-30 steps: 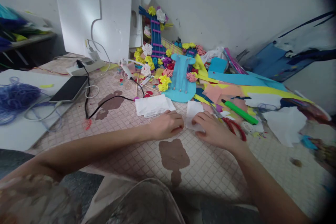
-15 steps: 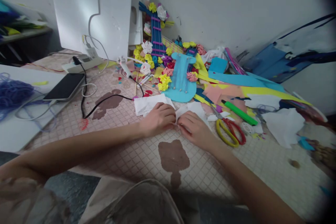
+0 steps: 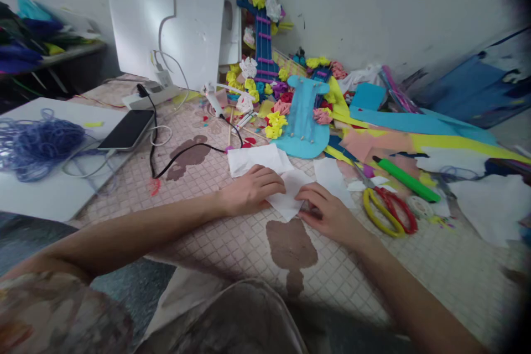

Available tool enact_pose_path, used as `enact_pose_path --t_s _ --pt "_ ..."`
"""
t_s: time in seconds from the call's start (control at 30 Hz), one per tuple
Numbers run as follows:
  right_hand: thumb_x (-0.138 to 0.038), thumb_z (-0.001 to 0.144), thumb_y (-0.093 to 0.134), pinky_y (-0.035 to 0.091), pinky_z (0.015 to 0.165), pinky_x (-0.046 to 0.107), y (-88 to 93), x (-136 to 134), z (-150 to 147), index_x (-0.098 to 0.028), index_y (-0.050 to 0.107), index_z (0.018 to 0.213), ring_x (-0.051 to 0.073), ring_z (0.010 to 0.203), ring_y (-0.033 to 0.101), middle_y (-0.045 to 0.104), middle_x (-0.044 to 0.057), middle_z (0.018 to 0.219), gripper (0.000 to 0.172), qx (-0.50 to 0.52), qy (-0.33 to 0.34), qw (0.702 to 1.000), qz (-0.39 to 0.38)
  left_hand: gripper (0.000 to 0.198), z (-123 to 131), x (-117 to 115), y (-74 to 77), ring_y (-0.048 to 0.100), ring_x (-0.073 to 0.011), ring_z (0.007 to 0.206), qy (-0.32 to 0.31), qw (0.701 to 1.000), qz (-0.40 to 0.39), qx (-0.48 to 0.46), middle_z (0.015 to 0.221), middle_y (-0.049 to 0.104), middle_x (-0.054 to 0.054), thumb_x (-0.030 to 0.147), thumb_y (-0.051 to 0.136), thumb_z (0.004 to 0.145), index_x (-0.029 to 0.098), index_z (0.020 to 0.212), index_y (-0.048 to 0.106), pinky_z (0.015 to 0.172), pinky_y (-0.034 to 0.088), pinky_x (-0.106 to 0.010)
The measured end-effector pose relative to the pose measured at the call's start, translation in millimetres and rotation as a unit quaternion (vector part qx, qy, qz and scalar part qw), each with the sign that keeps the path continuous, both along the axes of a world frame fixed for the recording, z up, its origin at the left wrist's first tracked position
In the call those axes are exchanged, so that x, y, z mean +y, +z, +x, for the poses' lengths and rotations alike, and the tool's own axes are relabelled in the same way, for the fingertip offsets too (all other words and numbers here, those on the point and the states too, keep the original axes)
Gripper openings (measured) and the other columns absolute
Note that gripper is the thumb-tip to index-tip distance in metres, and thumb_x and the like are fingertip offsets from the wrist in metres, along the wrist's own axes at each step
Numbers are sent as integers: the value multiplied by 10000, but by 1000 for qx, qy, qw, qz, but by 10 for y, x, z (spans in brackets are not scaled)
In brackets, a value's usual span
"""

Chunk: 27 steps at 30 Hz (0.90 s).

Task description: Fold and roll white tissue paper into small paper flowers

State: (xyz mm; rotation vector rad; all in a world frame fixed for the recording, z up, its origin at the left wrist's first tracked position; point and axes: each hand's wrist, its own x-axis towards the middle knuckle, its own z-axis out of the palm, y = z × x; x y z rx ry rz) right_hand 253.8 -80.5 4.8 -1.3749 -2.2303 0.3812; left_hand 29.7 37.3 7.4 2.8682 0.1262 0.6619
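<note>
grid-patterned tabletop (image 3: 232, 249) | angular white paper (image 3: 290, 193) | left fingers (image 3: 271, 180), right fingers (image 3: 314, 192) touching

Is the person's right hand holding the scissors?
No, the scissors lie on the table to the right of the right hand, whose fingers are at a white sheet.

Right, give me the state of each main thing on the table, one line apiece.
Sheet of paper: touched by the left hand and right hand
Paper pile: flat, sheets overlapping
Scissors: lying down, open or closed hard to tell
Phone: face up, screen dark, cable attached
Glue gun: set down, on or off unclear
Power strip: black plug in it
Yarn: loose, tangled heap
</note>
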Motion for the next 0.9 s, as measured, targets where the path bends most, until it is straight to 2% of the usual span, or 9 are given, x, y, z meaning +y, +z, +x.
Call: enact_pose_path --t_s 0.17,0.33,0.4,0.5,0.57,0.67,0.73,0.83,0.9 --pt "-143 857 532 541 773 343 -6 -18 -34 -224 521 1122 210 953 581 521 97 1128 277 -22 9 1000 5 38 60 -30 -47 573 -166 966 4 995 -98 -25 999 661 -52 148 569 828 160 827 605 880 389 -307" --pt "-176 856 547 539 773 367 -31 -35 -70 -220 508 1178 231 975 589 532 110 1169 328 -46 20 998 27 59 88 -39 -71 589 -151 881 10 987 -157 -33 870 657 -39 198 566 845 156 849 606 860 404 -300" --pt "-119 858 498 528 753 347 -40 -30 -59 -214 534 1111 223 959 591 552 100 1125 273 -42 10 998 43 62 89 -28 -86 590 -146 855 8 986 -166 -32 844 653 -32 201 569 839 155 858 606 863 408 -302" --pt "-35 840 422 498 756 321 -46 -13 -18 -215 553 996 199 927 588 573 71 1033 271 -8 -4 999 51 116 97 -5 -101 588 -162 914 6 983 -179 -34 914 660 -49 156 595 790 158 905 616 865 415 -304" --pt "-28 828 430 483 759 310 -39 -4 10 -220 552 983 187 904 581 578 55 996 275 21 -6 999 27 120 107 12 -102 587 -167 934 -6 981 -188 -41 944 663 -59 129 595 772 156 884 629 858 421 -301" --pt "-47 801 485 463 631 267 -7 3 31 -223 544 1033 146 740 550 566 46 998 297 68 -22 997 -28 101 115 29 -96 589 -160 896 -28 980 -193 -36 881 672 -49 91 579 762 155 801 646 850 422 -300" --pt "-75 808 505 431 567 251 27 7 31 -222 560 1008 131 690 527 564 48 1016 254 94 -9 994 -61 144 111 36 -90 585 -162 899 -34 981 -188 -24 859 677 -39 63 568 749 158 811 656 861 415 -308" --pt "-161 877 506 433 642 267 77 20 22 -213 581 879 154 779 551 591 39 928 91 110 21 990 -91 202 98 54 -79 591 -159 902 -41 979 -197 -18 867 686 -34 32 558 735 156 853 666 877 414 -311" --pt "-219 912 493 430 695 284 96 29 12 -205 573 835 163 802 552 590 32 857 112 116 0 988 -99 164 91 76 -68 603 -148 865 -57 973 -225 -19 855 693 -42 63 570 763 152 851 674 851 433 -293"
